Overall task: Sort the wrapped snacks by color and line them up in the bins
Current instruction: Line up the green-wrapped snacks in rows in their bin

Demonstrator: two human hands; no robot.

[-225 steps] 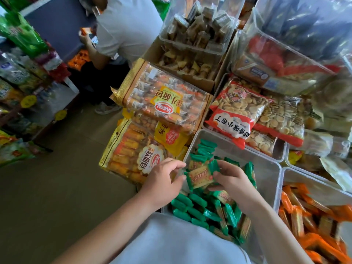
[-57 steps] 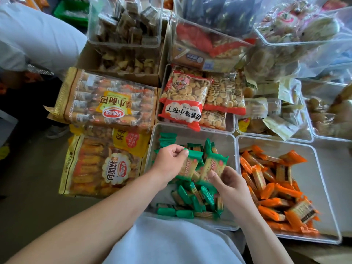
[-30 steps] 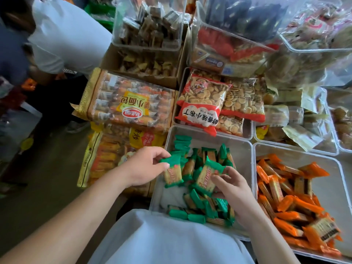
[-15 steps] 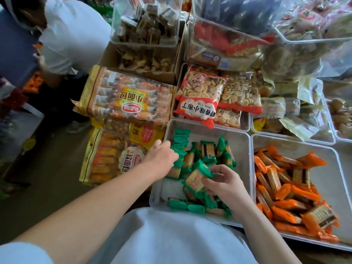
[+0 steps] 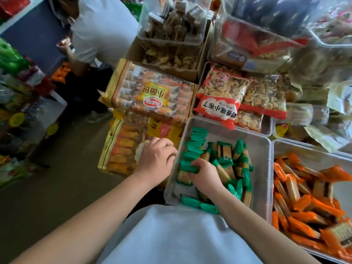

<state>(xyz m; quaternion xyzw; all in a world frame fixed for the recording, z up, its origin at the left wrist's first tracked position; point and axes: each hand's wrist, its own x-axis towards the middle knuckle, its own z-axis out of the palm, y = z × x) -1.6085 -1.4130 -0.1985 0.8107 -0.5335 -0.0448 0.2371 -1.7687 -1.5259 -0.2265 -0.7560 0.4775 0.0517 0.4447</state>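
Two hands work at the clear bin (image 5: pixel 264 168) of green-wrapped snacks, and both have come down since half a second ago. The left hand (image 5: pixel 156 159), which was reaching over the bin's left wall, now rests curled at that wall's outer side; whether its fingers pinch anything cannot be told. Just inside that wall a column of green snacks (image 5: pixel 194 147) stands on edge, running toward the far left corner. The right hand (image 5: pixel 204 174), which held one green packet raised, now presses it down at the near end of that column, fingers closed around it. That suggests one more piece is joining the row, while a loose green heap (image 5: pixel 236 164) remains in the bin's middle. Right of it, the orange snacks (image 5: pixel 304 197) lie jumbled in their own bin (image 5: pixel 312 151), unlined.
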